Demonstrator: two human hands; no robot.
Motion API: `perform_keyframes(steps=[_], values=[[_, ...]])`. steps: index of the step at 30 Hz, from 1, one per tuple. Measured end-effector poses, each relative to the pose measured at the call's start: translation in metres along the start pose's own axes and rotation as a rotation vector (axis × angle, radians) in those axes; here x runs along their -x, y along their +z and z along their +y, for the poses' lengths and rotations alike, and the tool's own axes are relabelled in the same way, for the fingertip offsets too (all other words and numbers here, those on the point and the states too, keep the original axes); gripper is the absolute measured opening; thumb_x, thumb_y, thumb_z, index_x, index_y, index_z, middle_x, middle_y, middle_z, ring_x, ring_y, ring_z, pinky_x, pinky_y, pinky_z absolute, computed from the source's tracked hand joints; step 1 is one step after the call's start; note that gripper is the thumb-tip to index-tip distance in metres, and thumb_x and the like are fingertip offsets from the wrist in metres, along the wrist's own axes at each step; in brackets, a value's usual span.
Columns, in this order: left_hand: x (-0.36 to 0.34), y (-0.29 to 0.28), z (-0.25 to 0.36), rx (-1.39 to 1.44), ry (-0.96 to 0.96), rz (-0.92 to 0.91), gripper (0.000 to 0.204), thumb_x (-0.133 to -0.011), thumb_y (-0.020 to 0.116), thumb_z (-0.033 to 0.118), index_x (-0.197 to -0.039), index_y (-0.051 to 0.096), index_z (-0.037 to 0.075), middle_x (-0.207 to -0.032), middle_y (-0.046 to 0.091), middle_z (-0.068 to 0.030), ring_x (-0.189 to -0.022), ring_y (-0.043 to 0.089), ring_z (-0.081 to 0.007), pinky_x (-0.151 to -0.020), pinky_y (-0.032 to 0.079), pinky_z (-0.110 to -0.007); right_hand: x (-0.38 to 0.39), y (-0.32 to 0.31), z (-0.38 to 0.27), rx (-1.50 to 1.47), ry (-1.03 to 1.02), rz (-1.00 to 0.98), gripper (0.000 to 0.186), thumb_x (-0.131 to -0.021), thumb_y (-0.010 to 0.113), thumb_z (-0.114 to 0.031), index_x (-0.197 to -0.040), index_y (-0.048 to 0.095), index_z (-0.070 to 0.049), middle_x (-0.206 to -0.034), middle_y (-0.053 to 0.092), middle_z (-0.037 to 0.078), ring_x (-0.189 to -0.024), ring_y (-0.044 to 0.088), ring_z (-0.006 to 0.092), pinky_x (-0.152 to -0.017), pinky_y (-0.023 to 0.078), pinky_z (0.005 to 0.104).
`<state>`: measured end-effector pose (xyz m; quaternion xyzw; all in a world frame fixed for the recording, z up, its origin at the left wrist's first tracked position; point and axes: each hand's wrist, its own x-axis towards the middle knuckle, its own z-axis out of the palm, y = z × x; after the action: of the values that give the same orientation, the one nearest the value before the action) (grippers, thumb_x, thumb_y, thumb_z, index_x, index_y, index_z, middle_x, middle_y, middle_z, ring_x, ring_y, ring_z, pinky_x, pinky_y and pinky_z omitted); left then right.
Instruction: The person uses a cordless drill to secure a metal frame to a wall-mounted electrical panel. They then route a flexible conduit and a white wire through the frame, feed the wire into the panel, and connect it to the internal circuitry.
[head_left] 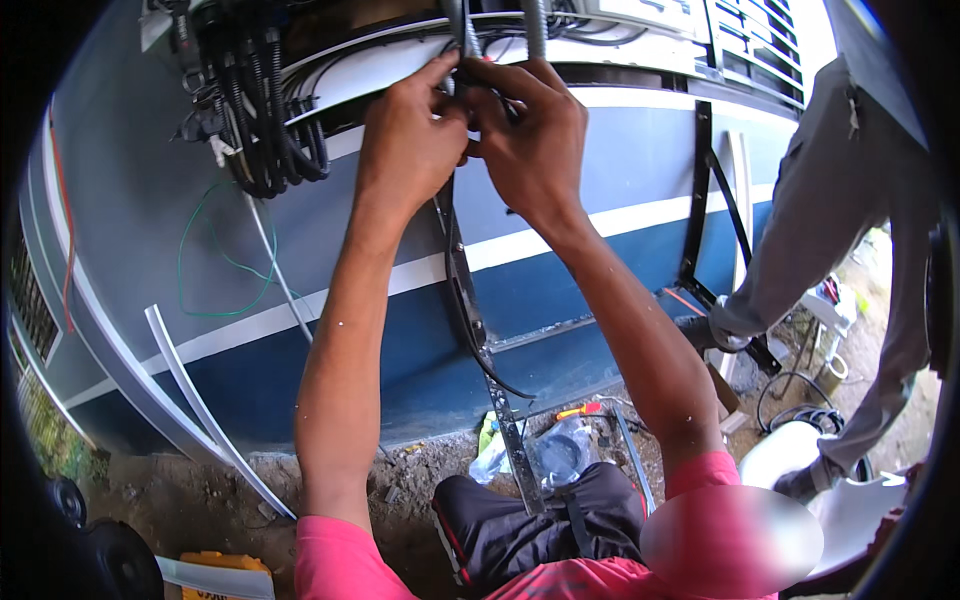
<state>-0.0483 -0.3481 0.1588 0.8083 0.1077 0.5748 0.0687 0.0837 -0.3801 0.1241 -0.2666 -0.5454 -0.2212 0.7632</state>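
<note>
We have both hands raised to the open bay of a blue and white vehicle body [600,170]: our left hand [410,140] and right hand [535,135] meet at a thin black cable [462,72], each set of fingertips pinched shut on it, just below two grey corrugated conduits [537,28]. The cable looks light and limp, likely to bend wherever it is not supported, so we judge it best held close to the working point, between thumb and forefinger (its jacket may be a little slick). To the left hangs one thick bundle of black hoses [265,120], too many to count, with one loose green wire [215,255] trailing below. One perforated metal strip [512,440] runs down to our lap. One other person's grey trouser leg [810,230] stands at the right.
</note>
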Motion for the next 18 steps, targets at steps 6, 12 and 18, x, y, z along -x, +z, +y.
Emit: perform_keyframes(steps=[6,12,18], values=[[-0.011,-0.006,-0.007,0.106,-0.086,-0.068,0.057,-0.097,0.057,-0.003,-0.154,0.056,0.001,-0.087,0.078,-0.0146,-0.067,0.079,-0.0219,-0.061,0.063,-0.032,-0.009,0.003,-0.003,0.073,-0.041,-0.021,0.025,-0.087,0.078,-0.001,-0.112,0.083,-0.002,-0.095,0.076,0.014,-0.079,0.076,0.0269,-0.075,0.058,0.0374],[-0.011,-0.015,-0.006,0.12,-0.087,-0.173,0.07,-0.096,0.059,-0.005,-0.163,0.043,0.003,-0.089,0.08,-0.0164,-0.071,0.081,-0.024,-0.067,0.065,-0.033,-0.026,-0.002,-0.006,-0.101,0.174,-0.153,0.028,-0.092,0.081,-0.006,-0.118,0.08,0.004,-0.092,0.081,0.015,-0.076,0.077,0.0194,-0.067,0.06,0.0308],[-0.01,-0.008,0.008,0.03,-0.13,-0.204,0.096,-0.098,0.065,-0.004,-0.172,0.005,0.006,-0.095,0.079,-0.0203,-0.076,0.081,-0.0254,-0.064,0.064,-0.034,-0.047,0.001,-0.01,-0.261,0.324,-0.189,0.038,-0.095,0.083,-0.012,-0.125,0.071,0.007,-0.099,0.08,0.019,-0.08,0.078,0.0187,-0.066,0.063,0.0271]])
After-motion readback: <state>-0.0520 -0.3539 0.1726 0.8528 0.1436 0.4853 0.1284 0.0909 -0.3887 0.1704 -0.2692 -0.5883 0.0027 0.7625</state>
